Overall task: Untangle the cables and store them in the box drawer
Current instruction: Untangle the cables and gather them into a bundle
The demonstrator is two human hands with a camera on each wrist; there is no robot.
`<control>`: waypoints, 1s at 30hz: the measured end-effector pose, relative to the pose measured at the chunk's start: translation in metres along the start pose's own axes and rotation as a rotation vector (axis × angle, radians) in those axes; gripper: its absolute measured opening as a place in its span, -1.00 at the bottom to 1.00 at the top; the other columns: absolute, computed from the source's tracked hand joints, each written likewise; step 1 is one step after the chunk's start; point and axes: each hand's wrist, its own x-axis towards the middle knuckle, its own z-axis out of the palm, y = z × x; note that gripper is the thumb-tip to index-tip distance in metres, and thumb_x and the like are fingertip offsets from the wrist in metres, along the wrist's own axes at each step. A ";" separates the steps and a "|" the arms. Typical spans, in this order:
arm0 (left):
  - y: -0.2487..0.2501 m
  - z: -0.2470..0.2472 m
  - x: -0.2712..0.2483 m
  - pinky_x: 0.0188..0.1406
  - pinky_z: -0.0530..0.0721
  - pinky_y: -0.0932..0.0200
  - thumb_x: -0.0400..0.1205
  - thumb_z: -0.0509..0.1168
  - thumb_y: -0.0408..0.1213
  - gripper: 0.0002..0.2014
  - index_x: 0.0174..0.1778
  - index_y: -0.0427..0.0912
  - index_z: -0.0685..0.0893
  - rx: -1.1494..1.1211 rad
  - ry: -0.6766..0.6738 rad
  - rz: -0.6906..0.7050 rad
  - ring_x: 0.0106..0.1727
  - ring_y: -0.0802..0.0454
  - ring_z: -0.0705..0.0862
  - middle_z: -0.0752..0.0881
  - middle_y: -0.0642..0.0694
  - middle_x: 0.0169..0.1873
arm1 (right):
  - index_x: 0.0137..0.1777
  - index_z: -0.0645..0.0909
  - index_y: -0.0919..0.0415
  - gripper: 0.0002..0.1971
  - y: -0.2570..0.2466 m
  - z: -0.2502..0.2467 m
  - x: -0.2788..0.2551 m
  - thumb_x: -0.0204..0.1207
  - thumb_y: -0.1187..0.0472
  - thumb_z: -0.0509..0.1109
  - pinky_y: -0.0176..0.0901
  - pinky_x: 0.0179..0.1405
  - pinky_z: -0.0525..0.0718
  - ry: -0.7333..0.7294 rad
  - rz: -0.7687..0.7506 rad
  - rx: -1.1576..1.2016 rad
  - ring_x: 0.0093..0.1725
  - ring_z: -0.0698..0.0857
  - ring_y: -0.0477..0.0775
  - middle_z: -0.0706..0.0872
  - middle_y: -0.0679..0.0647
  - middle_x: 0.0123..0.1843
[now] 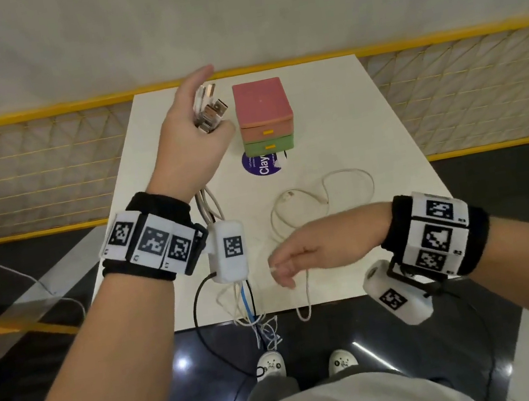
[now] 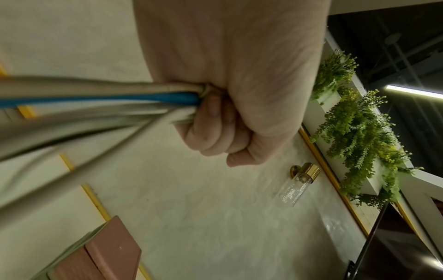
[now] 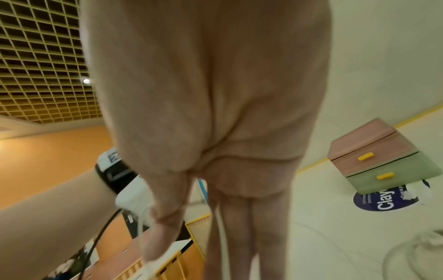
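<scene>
So, left hand (image 1: 191, 132) is clenched around a cable bundle (image 1: 207, 110), long axis running up-down through the fist: metal USB plugs stick out past the fingers toward the box drawer (image 1: 264, 115), and the strands trail down behind the wrist over the table (image 1: 367, 135) edge. At least four strands show in the left wrist view, one of them blue; exact count unclear. Right hand (image 1: 302, 253) pinches the end of one loose white cable (image 1: 324, 191), which loops on the table beyond the fingertips. One box, two drawers, both closed.
</scene>
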 end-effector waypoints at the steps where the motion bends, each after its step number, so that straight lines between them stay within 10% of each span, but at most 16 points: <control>1: 0.000 0.000 -0.001 -0.40 0.49 0.52 0.57 0.26 -0.51 -0.39 0.54 0.03 0.43 -0.011 0.002 -0.003 -0.40 0.43 0.56 0.53 0.00 0.05 | -0.05 0.53 0.32 -0.70 0.000 -0.003 -0.001 0.75 0.18 0.03 -0.08 0.16 0.65 0.057 0.033 0.082 0.01 0.75 0.11 0.70 0.22 -0.02; 9: 0.002 0.001 -0.004 -0.38 0.45 0.55 0.54 0.24 -0.52 -0.41 0.51 -0.02 0.47 -0.028 -0.006 0.004 -0.41 0.44 0.55 0.55 -0.38 0.34 | 0.02 0.42 0.30 -0.71 -0.005 0.006 -0.001 0.76 0.10 -0.02 -0.10 -0.62 0.70 0.008 0.075 0.363 -0.46 0.71 0.28 0.67 0.47 0.02; 13: 0.005 0.003 -0.008 -0.38 0.45 0.59 0.56 0.23 -0.54 -0.42 0.51 -0.06 0.46 -0.021 -0.022 -0.007 -0.41 0.48 0.56 0.54 -0.42 0.35 | 0.18 0.54 0.26 -0.70 0.004 0.012 0.008 0.74 0.10 0.06 0.05 -0.16 0.79 0.103 0.085 0.302 0.04 0.75 0.25 0.66 0.33 0.14; 16: 0.012 0.004 -0.014 -0.41 0.45 0.59 0.58 0.22 -0.56 -0.44 0.51 -0.10 0.46 -0.019 -0.043 -0.014 -0.45 0.48 0.57 0.55 -0.44 0.32 | 0.43 0.51 0.06 -0.65 0.019 0.006 0.013 0.69 0.05 0.17 -0.28 0.37 0.46 0.199 0.066 -0.103 0.33 0.55 -0.07 0.59 0.02 0.35; 18: 0.015 0.005 -0.016 -0.45 0.44 0.60 0.60 0.21 -0.57 -0.45 0.51 -0.10 0.45 -0.021 -0.059 -0.036 -0.50 0.46 0.57 0.62 -0.39 0.16 | 0.45 0.49 0.07 -0.61 0.030 0.000 0.016 0.67 0.01 0.19 -0.24 0.37 0.43 0.289 0.148 -0.238 0.33 0.55 -0.01 0.58 0.05 0.36; 21: 0.017 0.008 -0.017 -0.51 0.42 0.58 0.63 0.22 -0.54 -0.49 0.49 -0.09 0.47 -0.082 -0.077 -0.086 -0.56 0.39 0.55 0.59 0.19 -0.37 | 0.40 0.51 0.17 -0.63 0.039 -0.016 0.023 0.64 0.09 0.25 -0.11 0.28 0.54 0.561 0.204 -0.254 0.26 0.63 0.09 0.65 0.13 0.28; 24: 0.018 0.011 -0.016 -0.58 0.40 0.43 0.67 0.21 -0.48 -0.55 0.46 -0.03 0.49 -0.154 -0.120 -0.114 -0.62 0.27 0.47 0.54 0.28 -0.58 | 0.58 0.25 0.14 -0.40 0.029 -0.030 0.028 0.59 0.10 0.35 -0.55 0.13 0.44 0.754 0.119 -0.062 0.34 0.52 -0.07 0.50 0.12 0.43; 27: 0.020 0.013 -0.014 -0.60 0.38 0.34 0.70 0.20 -0.45 -0.58 0.45 0.01 0.50 -0.192 -0.143 -0.123 -0.65 0.22 0.42 0.50 0.26 -0.64 | 0.49 0.36 0.14 -0.53 0.013 -0.029 0.036 0.60 0.15 0.34 -0.64 0.00 0.49 0.672 0.008 -0.027 0.18 0.55 -0.16 0.56 0.00 0.28; 30: 0.020 0.011 -0.011 -0.59 0.30 0.30 0.68 0.20 -0.46 -0.58 0.41 0.02 0.53 -0.220 -0.109 -0.110 -0.63 0.16 0.30 0.41 0.19 -0.62 | 0.27 0.53 0.29 -0.77 0.021 -0.002 0.049 0.65 0.30 0.22 -0.09 0.20 0.59 0.440 0.045 -0.143 0.06 0.66 0.09 0.70 0.08 0.15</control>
